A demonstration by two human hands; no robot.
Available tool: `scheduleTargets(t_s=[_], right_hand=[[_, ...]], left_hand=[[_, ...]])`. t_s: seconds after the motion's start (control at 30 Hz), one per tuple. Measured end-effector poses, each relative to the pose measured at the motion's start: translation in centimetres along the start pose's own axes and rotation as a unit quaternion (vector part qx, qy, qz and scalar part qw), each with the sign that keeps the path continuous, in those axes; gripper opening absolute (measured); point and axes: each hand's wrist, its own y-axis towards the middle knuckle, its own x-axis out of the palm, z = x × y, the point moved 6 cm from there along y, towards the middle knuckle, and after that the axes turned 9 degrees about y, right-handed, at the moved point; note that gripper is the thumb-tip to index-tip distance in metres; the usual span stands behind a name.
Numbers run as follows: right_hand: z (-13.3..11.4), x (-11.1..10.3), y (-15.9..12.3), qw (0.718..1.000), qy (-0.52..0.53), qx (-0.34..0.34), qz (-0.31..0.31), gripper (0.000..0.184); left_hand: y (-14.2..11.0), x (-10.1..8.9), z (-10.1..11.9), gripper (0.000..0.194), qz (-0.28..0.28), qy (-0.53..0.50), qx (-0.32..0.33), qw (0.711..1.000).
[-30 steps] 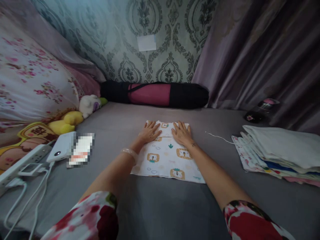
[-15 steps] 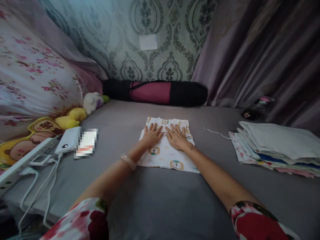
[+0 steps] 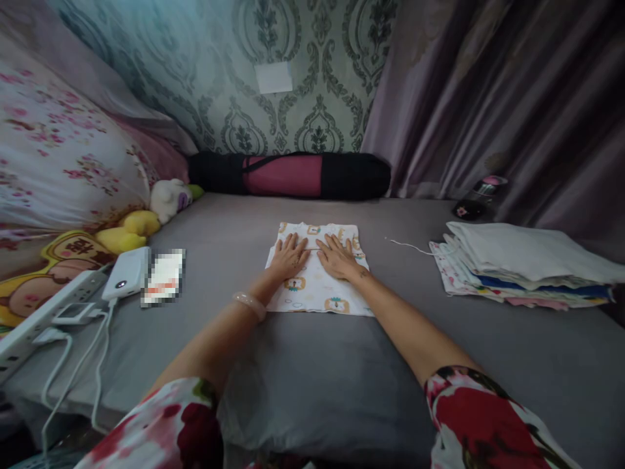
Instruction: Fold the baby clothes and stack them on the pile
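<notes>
A white cloth garment (image 3: 312, 299) printed with lion faces lies folded on the grey sheet, its far part turned over toward me. My left hand (image 3: 290, 257) rests flat on its left half, fingers spread and pointing away. On the right half lies my right hand (image 3: 338, 256), palm down with its fingers apart. Both hands press near the folded edge and grip nothing. Whether the garment is a shirt or another piece of clothing I cannot tell.
Folded clothes (image 3: 517, 260) are stacked at the right, near a white cord (image 3: 413, 246) and a bottle (image 3: 481, 198). A black and pink roll bag (image 3: 288, 176) lies along the wall. At left are a power strip (image 3: 53, 312), a power bank (image 3: 127, 273) and plush toys (image 3: 129, 231).
The view has shifted slightly, so everything sits a little further left and higher. Both hands stay flat on the garment, with hardly any movement over it.
</notes>
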Motion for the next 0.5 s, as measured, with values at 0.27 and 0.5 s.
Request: scheduleTargets(t_s=[0.27, 0.5], right_hand=[[1.3, -0.1, -6.1, 0.996, 0.02, -0.083, -0.037, 0.064], [6.2, -0.8, -7.7, 1.0, -0.009, -0.019, 0.011, 0.063]], left_hand=[[-4.4, -0.9, -1.3, 0.047, 0.06, -0.018, 0.058, 0.996], [-5.7, -0.7, -3.9, 0.055, 0.0, -0.014, 0.023, 1.0]])
